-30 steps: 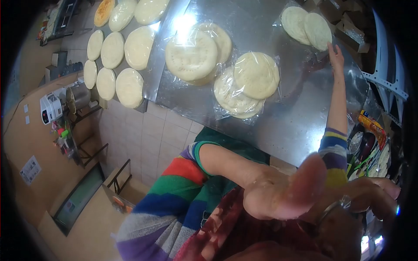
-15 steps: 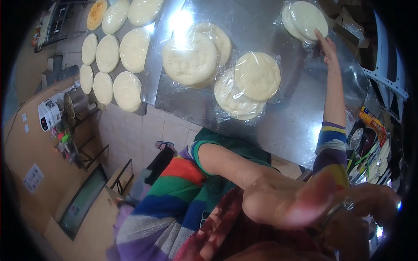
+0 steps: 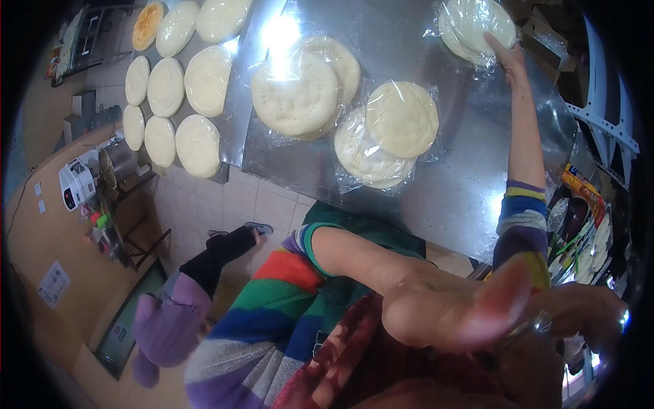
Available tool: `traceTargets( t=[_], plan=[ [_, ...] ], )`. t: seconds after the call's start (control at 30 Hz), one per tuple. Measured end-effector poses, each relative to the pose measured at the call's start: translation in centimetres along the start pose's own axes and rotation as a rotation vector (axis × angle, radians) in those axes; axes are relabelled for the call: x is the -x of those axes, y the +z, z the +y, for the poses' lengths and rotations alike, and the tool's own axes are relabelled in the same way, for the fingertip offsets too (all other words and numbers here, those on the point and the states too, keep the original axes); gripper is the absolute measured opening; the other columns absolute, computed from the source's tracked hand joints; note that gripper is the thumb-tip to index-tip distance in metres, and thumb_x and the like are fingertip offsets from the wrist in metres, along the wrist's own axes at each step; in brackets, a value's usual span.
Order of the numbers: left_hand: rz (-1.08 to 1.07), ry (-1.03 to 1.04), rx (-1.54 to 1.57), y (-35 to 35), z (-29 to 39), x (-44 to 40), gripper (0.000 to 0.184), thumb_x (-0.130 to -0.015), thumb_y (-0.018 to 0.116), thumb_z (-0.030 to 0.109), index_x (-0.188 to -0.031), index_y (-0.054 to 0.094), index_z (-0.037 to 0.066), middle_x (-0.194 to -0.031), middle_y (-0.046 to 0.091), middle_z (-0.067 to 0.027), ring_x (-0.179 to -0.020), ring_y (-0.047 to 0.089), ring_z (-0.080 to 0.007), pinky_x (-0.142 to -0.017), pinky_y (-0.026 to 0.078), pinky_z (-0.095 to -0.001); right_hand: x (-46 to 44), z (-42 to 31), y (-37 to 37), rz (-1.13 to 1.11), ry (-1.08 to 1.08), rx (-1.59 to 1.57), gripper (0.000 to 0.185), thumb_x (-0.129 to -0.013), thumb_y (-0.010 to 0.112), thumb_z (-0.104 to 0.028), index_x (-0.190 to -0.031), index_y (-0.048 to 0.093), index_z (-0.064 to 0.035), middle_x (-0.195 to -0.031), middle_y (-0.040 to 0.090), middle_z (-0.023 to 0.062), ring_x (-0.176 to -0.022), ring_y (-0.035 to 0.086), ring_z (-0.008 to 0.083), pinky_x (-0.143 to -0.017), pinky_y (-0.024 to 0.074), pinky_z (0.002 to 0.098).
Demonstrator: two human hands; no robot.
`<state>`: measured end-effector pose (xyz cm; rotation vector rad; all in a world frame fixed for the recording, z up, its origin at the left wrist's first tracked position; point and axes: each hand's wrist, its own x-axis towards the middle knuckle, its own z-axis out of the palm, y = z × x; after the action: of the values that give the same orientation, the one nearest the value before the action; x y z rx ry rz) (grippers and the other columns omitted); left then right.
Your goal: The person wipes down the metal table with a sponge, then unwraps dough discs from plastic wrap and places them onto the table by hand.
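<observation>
The right hand (image 3: 511,60) is closed over the rim of the upper pale round (image 3: 485,20), thumb on top and the other fingers mostly hidden; this round overlaps another in clear film, well back from the near edge of the table (image 3: 463,204), towards its right end. The left hand (image 3: 463,313) is raised close to the camera, thumb out and fingers bent; whether it holds anything I cannot tell. As far as can be judged, the middle pair (image 3: 402,119) and the left pair (image 3: 296,99) are already in film and set down, with only the pair at the right being handled. Beyond the table's left edge, nine single rounds (image 3: 165,87) lie unpaired, one browned; their wrapping is unclear.
</observation>
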<state>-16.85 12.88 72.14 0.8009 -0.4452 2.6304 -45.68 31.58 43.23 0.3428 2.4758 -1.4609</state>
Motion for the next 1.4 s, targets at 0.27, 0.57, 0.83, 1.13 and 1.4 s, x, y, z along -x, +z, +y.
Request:
traceTargets(
  t=[0.27, 0.57, 0.83, 1.13, 1.4],
  plan=[
    [0.281, -0.095, 0.504, 1.7, -1.4, 1.3, 0.053, -0.101, 0.023, 0.029, -0.131, 0.023, -0.015, -0.119, 0.047, -0.0175, -0.111, 0.044, -0.0235, -0.098, 0.034, -0.0309, 9.2, -12.8, 5.7, -0.012, -0.289, -0.475, 0.037, -0.081, 0.062, -0.003, -0.116, 0.053, 0.0032, -0.108, 0.061, 0.0154, -0.103, 0.059, 0.0259, -0.089, 0.0482, 0.0349],
    [0.299, -0.263, 0.393, 0.0, -2.4, 0.6, 0.048, -0.094, 0.027, 0.012, -0.133, 0.023, -0.016, -0.131, 0.042, -0.0172, -0.128, 0.033, -0.0198, -0.106, 0.027, -0.0275, 15.2, -14.3, 13.5, -0.45, 0.043, -0.375, 0.05, -0.083, 0.068, -0.032, -0.116, 0.052, 0.0005, -0.1, 0.062, 0.0131, -0.088, 0.06, 0.0202, -0.066, 0.0495, 0.032],
    [-0.181, -0.007, -0.329, -3.1, -4.7, -1.4, 0.047, -0.087, 0.033, 0.004, -0.13, 0.029, -0.014, -0.131, 0.036, -0.0214, -0.127, 0.032, -0.0269, -0.106, 0.025, -0.0306, 19.5, -0.1, -3.3, 0.133, -0.475, 0.242, 0.032, -0.089, 0.059, -0.021, -0.119, 0.06, -0.0117, -0.121, 0.058, 0.0122, -0.113, 0.055, 0.024, -0.094, 0.0423, 0.0334],
    [0.322, -0.461, -1.213, -6.0, -3.4, 1.6, 0.052, -0.094, 0.028, 0.04, -0.118, 0.05, 0.0, -0.124, 0.046, -0.0207, -0.115, 0.046, -0.0263, -0.099, 0.034, -0.0356, 28.5, 18.3, -20.6, 0.09, -0.33, 1.121, 0.047, -0.089, 0.056, -0.019, -0.134, 0.045, -0.0119, -0.131, 0.045, 0.019, -0.117, 0.046, 0.0355, -0.098, 0.0369, 0.0439],
    [0.552, -0.892, -2.781, -13.7, 0.4, 9.8, 0.048, -0.091, 0.053, 0.031, -0.133, 0.043, 0.012, -0.138, 0.034, -0.0222, -0.13, 0.027, -0.0439, -0.105, 0.019, -0.0568, 24.7, 18.8, -19.9, 0.315, -0.347, 0.609, 0.035, -0.091, 0.049, -0.01, -0.126, 0.052, -0.0065, -0.125, 0.05, 0.0177, -0.113, 0.05, 0.0319, -0.097, 0.039, 0.039]
  ],
)
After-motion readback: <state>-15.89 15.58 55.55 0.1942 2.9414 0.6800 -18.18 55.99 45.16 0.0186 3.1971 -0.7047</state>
